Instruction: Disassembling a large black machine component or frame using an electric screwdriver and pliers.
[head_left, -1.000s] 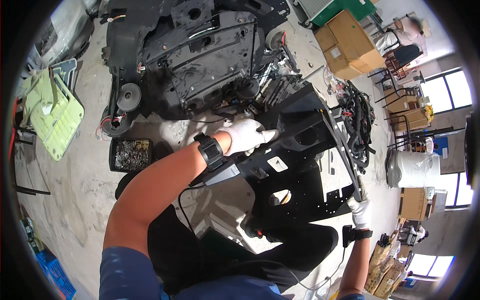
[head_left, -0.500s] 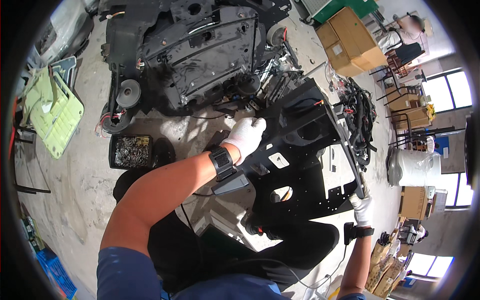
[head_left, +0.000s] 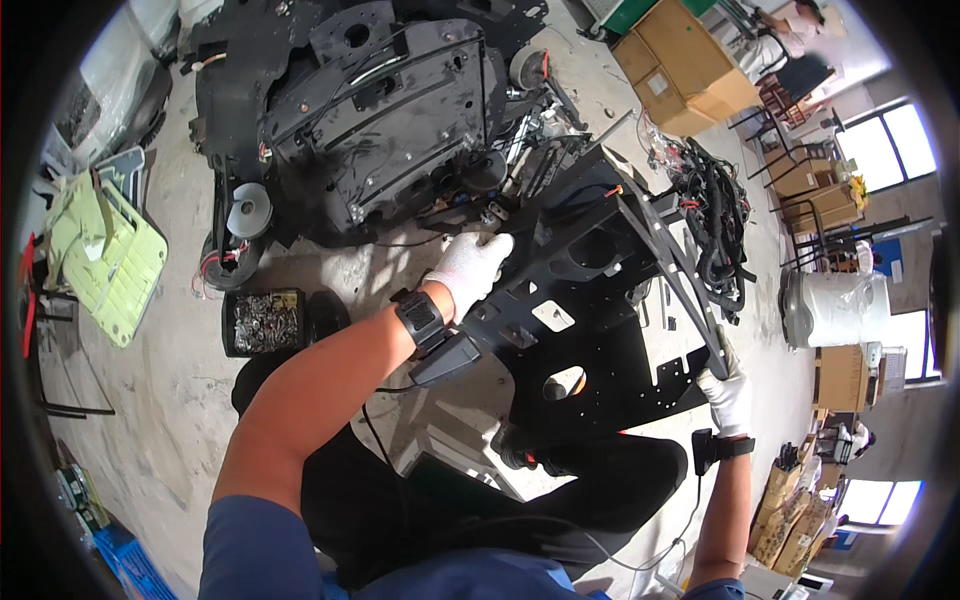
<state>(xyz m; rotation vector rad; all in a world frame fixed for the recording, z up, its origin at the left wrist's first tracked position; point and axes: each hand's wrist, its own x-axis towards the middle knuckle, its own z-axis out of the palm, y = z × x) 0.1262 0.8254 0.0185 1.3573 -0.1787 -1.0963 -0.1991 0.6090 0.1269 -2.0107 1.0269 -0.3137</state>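
A large black metal frame (head_left: 600, 335), with cut-outs and small drilled holes, stands tilted in front of my knees. My left hand (head_left: 470, 272), in a white glove, is closed around its left edge, with the fingertips partly hidden. At the lower right corner my right hand (head_left: 728, 395), also gloved, grips the end of a long rail (head_left: 690, 285) on the same frame. A small orange connector (head_left: 614, 190) shows near the frame's top. Between my legs and the frame is a black object with red details (head_left: 517, 452); its kind is unclear.
A black bin (head_left: 265, 322) of loose screws sits left of my knee. Beyond lies a big dark panel assembly (head_left: 390, 130). A wire harness (head_left: 710, 215) is heaped right of the frame, cardboard boxes (head_left: 680, 70) behind it. Pale green panels (head_left: 110, 265) lie far left. A person sits at the back right.
The view has turned slightly, so the surroundings appear shifted. Both hands keep their grip on the frame, with no clear movement of it against the floor.
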